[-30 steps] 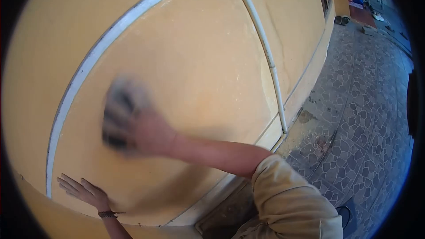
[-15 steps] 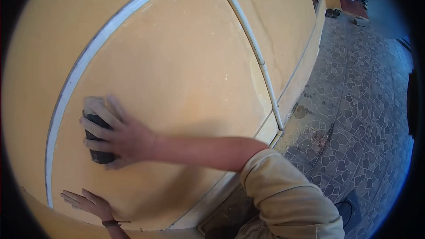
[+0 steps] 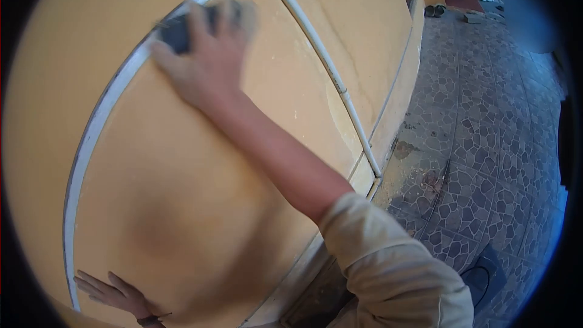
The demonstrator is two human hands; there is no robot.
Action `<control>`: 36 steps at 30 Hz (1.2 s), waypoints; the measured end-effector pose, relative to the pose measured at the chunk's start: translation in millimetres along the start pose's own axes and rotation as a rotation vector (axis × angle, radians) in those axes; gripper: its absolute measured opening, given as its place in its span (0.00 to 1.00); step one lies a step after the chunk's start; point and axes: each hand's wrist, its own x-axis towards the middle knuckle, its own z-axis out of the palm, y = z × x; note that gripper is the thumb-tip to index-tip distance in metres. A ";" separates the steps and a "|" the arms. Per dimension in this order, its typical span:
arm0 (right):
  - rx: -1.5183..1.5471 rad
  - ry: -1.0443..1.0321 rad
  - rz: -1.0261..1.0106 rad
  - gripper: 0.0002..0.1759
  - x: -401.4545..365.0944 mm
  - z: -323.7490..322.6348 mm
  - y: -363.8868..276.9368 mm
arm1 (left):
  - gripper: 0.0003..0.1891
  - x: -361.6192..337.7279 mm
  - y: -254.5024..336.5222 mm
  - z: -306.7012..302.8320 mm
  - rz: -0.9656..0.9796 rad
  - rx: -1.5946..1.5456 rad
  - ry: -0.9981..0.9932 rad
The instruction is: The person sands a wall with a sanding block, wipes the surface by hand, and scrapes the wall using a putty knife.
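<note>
My right hand [image 3: 215,48] is wrapped around a black sanding block [image 3: 176,33], pressed to the yellow wall [image 3: 182,146] near its top. Motion blurs the fingers and the block, and the fingers cover part of it. The block overlaps the white strip [image 3: 112,97] that curves up the wall. Low on the left, my left hand [image 3: 112,293] rests flat against the wall, fingers stretched and thumb apart, holding nothing. A dark band circles that wrist.
A pale pipe [image 3: 316,42] runs down the wall to the right of my arm. Stone-patterned floor tiles [image 3: 486,164] lie along the wall's base, with pale debris [image 3: 419,176] scattered near it. Shoes [image 3: 434,11] and a loose block [image 3: 472,18] sit farther off.
My right hand has swept up and to the right across the wall with the sanding block, from beside the strip's lower part to its upper part. My left hand stays flat on the wall.
</note>
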 end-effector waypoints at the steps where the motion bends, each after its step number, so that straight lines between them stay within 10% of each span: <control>1: -0.012 -0.050 -0.029 0.39 1.4 -2.1 7.6 | 0.35 -0.1 -2.1 -0.8 0.004 -0.003 0.002; 3: -0.027 -0.166 -0.098 0.40 3.1 -17.5 27.5 | 0.35 -0.2 -0.4 1.6 0.006 -0.016 0.020; 8: -0.386 -0.067 0.446 0.30 -200.5 -162.4 162.1 | 0.34 -2.6 -3.3 3.1 0.003 0.015 0.026; 11: -0.202 0.054 0.650 0.29 -170.6 -122.9 146.5 | 0.34 -5.0 -1.5 2.9 -0.005 0.012 0.026; 17: -0.010 -0.094 -0.151 0.42 0.5 -15.3 50.8 | 0.33 -2.7 4.6 2.6 0.027 0.006 0.048; 23: -0.349 -0.124 0.516 0.37 -239.1 -176.9 165.2 | 0.34 -6.4 -1.6 7.6 0.040 0.014 0.038; 26: -0.405 -0.120 0.631 0.36 -177.0 -135.7 128.8 | 0.35 -7.3 -2.0 7.2 0.037 0.009 0.057; 33: 0.001 -0.189 -0.182 0.42 -32.5 -40.0 53.5 | 0.36 -5.6 0.0 7.5 0.021 0.031 0.026; 36: -0.206 -0.288 0.214 0.38 -170.0 -150.3 143.1 | 0.37 -9.9 0.8 9.4 0.005 0.031 0.023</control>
